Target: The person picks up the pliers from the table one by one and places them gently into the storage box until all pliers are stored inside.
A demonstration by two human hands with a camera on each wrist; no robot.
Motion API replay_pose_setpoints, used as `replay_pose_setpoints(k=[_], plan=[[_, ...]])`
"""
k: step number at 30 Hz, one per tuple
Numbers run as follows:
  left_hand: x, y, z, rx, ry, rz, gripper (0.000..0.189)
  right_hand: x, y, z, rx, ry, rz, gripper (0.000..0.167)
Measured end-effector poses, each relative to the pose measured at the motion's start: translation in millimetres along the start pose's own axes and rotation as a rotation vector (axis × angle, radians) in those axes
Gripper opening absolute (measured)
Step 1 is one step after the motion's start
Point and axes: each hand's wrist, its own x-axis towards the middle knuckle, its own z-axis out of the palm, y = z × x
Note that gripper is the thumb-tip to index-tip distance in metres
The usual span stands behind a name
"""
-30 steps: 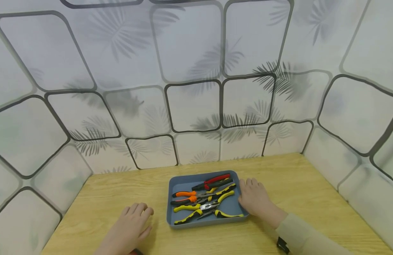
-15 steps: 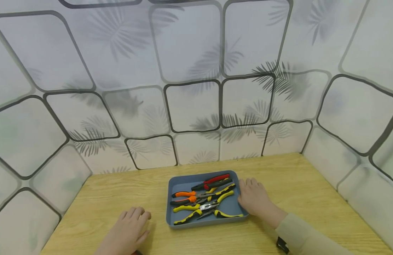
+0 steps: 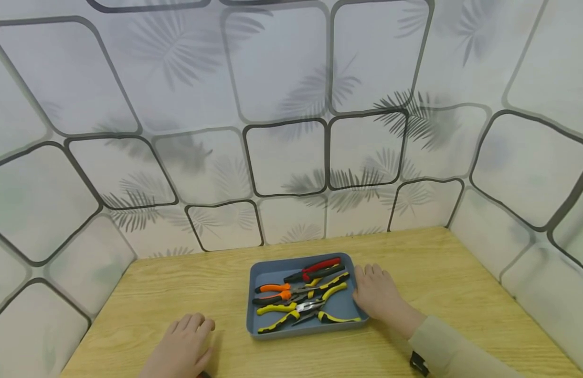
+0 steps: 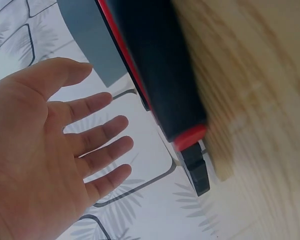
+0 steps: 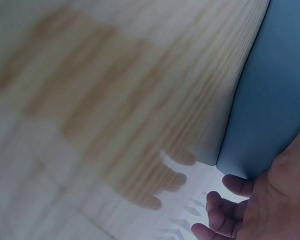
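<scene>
In the head view a blue-grey tray [image 3: 271,336] stands on the table and holds several pliers. Red-and-black pliers [image 3: 321,264] lie at its back, orange-and-black pliers [image 3: 277,287] in the middle, and yellow-and-black pliers [image 3: 278,309] toward the front. Over the table left of the tray is my left hand [image 3: 180,349], fingers loosely extended and holding nothing. Close beside it, another red-and-black pair of pliers [image 4: 160,70] shows in the left wrist view. My right hand [image 3: 378,295] rests against the tray's right side with loosely bent fingers; its exact contact is partly hidden.
The wood-grain table [image 3: 173,283] is bounded by a patterned wall covering [image 3: 291,157] at the back and on both sides. Near the right sleeve [image 3: 442,344] is a small black object [image 3: 419,363], possibly a strap.
My left hand has drifted a little to the left and toward the table's near side, away from the tray. The right hand, the tray and the pliers in it stay put.
</scene>
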Motion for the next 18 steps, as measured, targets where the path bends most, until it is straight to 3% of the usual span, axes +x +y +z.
replay_pose_setpoints(k=[7, 18], plan=[[-4.5, -3.6, 4.3, 0.008, -0.019, -0.039, 0.028, 0.8, 0.2, 0.1, 0.002, -0.012, 0.001, 0.029], [-18.9, -14.7, 17.6, 0.047, 0.037, -0.026, 0.029, 1.3, 0.9, 1.8, 0.006, -0.005, 0.0, 0.029]])
